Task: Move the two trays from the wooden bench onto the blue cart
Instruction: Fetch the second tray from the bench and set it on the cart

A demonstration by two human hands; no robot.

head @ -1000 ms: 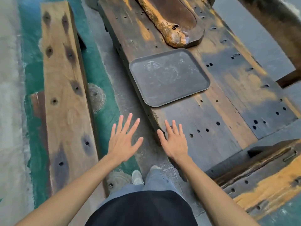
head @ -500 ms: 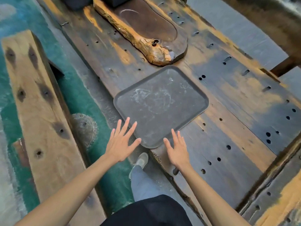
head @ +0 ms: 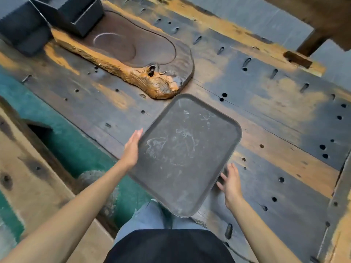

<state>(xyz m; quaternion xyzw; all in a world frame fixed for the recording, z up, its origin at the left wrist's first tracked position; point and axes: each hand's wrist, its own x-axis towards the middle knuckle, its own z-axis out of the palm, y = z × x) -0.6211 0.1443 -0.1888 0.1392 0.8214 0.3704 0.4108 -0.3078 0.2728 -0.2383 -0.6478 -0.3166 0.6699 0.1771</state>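
A dark grey rectangular tray (head: 182, 152) sits slanted on the wooden bench (head: 275, 114), its near corner sticking out past the bench edge above my legs. My left hand (head: 132, 148) presses flat against its left rim, fingertips hidden at the edge. My right hand (head: 230, 184) is at the lower right rim, fingers spread, fingertips reaching under the edge. Farther back lies a carved wooden tray (head: 144, 52) with a pale bark-like edge. No blue cart is in view.
Black boxes (head: 62, 14) stand at the bench's far left, one overlapping the carved tray. A pale plank (head: 24, 179) runs along the left, with green floor (head: 79, 149) between it and the bench. A dark beam (head: 315, 42) crosses the top right.
Both hands went from hovering open in front of the bench to the grey tray's two sides. The tray has turned and slid toward me, and now hangs over the bench edge.
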